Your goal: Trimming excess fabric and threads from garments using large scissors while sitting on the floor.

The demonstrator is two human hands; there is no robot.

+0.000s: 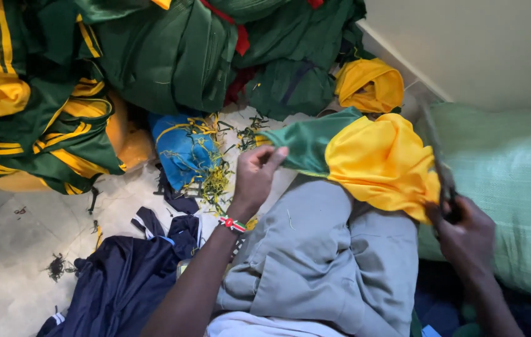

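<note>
Fingers (271, 157) of left hand (254, 178) pinching the green edge of a green-and-yellow garment (365, 156), holding it taut across the lap. Right hand (468, 240) closed around the handles of dark scissors (443, 175), blades raised along the yellow part; blurred, so cannot tell whether the blades are parted. Garment draped over the knee, on grey trousers (328, 249), between the two hands. Risk, as judged: blades close to bunched yellow folds, so a cut aimed at a thread could nick the cloth if a fold rides into the blades. Left grip covers only a narrow strip of the edge; slack there would let the fabric sag and the seam drift off line. Thumb near the held edge, exposed if scissors travel that way. Loose thread clippings (215, 181) heaped on the floor (9, 274) beside a blue cloth (181, 146); more green and yellow garments (59, 125) piled beyond, easy to mix up with the one in hand. Pale green sack (515, 187) at right, crowding the right elbow.
</note>
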